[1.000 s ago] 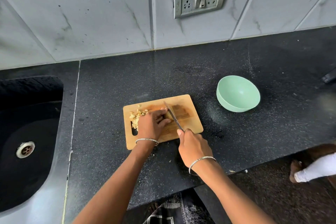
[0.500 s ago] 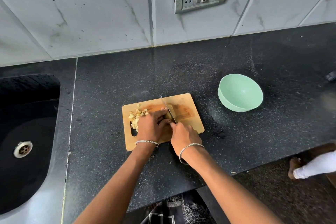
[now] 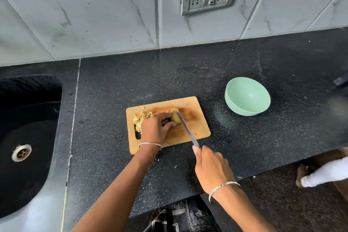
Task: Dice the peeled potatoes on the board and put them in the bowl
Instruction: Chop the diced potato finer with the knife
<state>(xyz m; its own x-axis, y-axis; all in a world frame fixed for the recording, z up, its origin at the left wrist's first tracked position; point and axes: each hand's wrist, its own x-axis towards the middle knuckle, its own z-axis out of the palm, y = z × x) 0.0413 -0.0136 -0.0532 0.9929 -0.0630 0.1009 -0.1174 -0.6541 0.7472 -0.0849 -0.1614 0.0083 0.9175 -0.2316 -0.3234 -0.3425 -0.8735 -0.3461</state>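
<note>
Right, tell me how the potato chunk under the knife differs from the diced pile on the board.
The potato chunk is one large piece; the diced pile is many small cubes. The left hand holds the chunk against the knife; the pile lies loose. The chunk sits mid-board, the pile at the left end. Both are pale yellow, on the cutting board.

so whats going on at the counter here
A person is dicing potato on a wooden cutting board. Their left hand holds the potato down, and their right hand grips a knife whose blade reaches the potato. A pile of diced pieces sits at the board's left end. The green bowl to the right of the board looks empty.
</note>
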